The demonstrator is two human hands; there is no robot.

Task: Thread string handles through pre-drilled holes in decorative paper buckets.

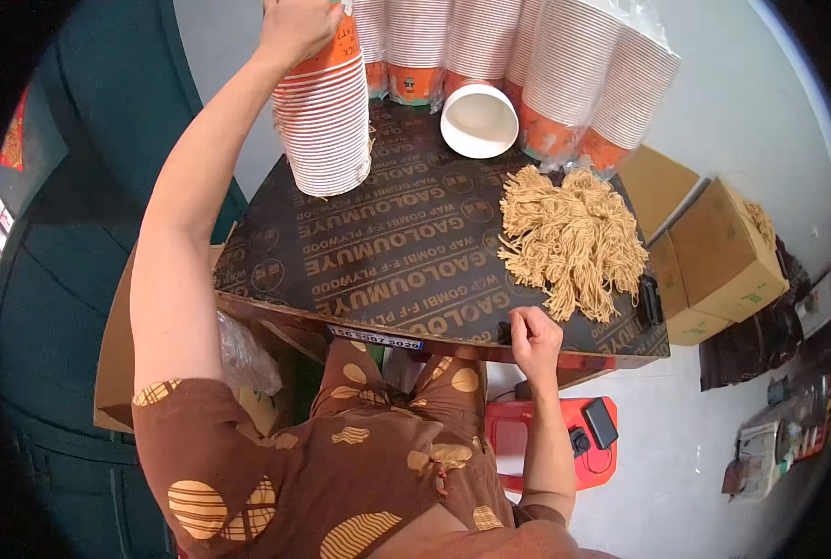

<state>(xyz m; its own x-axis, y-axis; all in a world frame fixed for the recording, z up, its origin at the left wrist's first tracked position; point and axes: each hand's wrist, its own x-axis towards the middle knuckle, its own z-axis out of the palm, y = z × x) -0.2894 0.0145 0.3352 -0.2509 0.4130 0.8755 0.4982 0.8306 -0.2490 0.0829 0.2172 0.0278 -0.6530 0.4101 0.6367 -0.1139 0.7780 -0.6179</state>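
Observation:
At the table's far left rises a tall stack of upturned white paper bowls [324, 130]. My left hand [299, 30] is closed around the orange top bowl [343, 45]; some of its fingers are hidden. Bits of tan strand stick out along the stack's sides. My right hand [535, 343] rests as a fist at the table's near edge, and what it holds, if anything, is hidden. Just beyond it lies a heap of tan, yarn-like strands in loose bundles [574, 242]. A single white bowl [479, 121] lies tipped on its side, its mouth toward me.
Plastic-wrapped bowl stacks [574, 74] line the back of the dark printed plywood table [378, 233]. Cardboard boxes [728, 252] stand to the right, one holding more strands. A red stool [597, 466] bears small black devices. Another carton [113, 373] with clear plastic is at left.

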